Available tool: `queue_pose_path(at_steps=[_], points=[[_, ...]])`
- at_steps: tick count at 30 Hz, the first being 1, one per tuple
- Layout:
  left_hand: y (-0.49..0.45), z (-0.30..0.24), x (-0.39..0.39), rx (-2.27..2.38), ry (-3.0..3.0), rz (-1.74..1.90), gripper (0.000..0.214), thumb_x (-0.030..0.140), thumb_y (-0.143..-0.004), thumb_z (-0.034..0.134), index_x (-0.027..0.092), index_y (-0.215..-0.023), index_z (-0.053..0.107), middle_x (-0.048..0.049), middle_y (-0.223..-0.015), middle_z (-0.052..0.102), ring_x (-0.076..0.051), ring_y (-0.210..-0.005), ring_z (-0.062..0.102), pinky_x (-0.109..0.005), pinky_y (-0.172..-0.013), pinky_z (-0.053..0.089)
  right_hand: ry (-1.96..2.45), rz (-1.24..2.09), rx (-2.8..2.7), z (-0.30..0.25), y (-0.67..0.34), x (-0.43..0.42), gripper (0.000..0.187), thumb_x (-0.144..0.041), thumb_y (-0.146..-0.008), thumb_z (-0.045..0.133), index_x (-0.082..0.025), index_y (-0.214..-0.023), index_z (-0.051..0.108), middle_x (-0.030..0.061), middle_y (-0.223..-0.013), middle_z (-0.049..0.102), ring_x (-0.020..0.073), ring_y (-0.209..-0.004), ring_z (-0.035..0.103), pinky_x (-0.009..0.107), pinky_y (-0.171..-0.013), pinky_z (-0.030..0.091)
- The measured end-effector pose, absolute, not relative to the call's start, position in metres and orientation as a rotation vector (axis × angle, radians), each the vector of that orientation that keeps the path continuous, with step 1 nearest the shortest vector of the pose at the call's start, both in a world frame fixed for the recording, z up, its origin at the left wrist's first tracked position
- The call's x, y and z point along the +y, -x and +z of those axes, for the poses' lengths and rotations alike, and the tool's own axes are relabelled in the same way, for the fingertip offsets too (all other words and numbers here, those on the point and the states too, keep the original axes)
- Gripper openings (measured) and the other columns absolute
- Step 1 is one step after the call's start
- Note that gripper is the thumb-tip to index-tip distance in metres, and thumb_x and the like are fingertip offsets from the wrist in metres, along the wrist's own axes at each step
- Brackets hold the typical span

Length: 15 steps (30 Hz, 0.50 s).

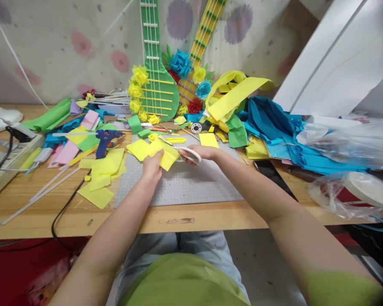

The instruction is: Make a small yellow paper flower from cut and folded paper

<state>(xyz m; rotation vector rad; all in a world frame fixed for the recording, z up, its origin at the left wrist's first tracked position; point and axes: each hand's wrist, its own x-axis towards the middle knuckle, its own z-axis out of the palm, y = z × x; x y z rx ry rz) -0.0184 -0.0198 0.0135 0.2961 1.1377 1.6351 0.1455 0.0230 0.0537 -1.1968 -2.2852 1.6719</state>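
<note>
My left hand [152,166] pinches a piece of yellow crepe paper [159,152] above the grey cutting mat [185,182]. My right hand [200,152] grips white-handled scissors [189,154], whose blades reach left into the yellow paper. Several cut yellow paper pieces [104,174] lie to the left of the mat. A blue glue gun [106,139] rests just beyond them.
Two paper guitars, a green one [156,80] and a yellow one [199,51], lean on the wall with paper flowers [180,63]. Blue crepe paper [280,131], plastic bags [347,144], a black phone [269,170], a power strip [9,157] and a black cable [64,208] crowd the wooden table [178,219].
</note>
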Motion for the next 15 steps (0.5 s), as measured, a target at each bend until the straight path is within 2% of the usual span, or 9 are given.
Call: queue_pose_path(at_steps=[8,15], points=[[0.0194,0.0097,-0.0164,1.135,-0.269,1.623,0.026,0.003,-0.066,0.062,0.010,-0.091,0.061,-0.0108,-0.098,0.067,-0.021,-0.086,0.065,-0.036,-0.082,0.052,1.218,1.609,-2.270,0.0556,-0.1441,0.0183,0.051,-0.065,-0.070,0.051,-0.014,-0.064,0.051,-0.0025,-0.052,0.049,0.0067,-0.044,0.047,0.019,-0.045,0.039],[0.0170,0.0161,-0.0220,1.159,-0.318,1.613,0.024,0.004,-0.067,0.061,0.011,-0.090,0.062,-0.0103,-0.098,0.067,-0.021,-0.089,0.064,-0.037,-0.084,0.051,1.238,1.683,-2.239,0.0530,-0.1450,0.0202,0.057,-0.070,-0.071,0.045,-0.014,-0.068,0.053,0.0001,-0.058,0.053,0.0077,-0.048,0.050,0.019,-0.045,0.042]])
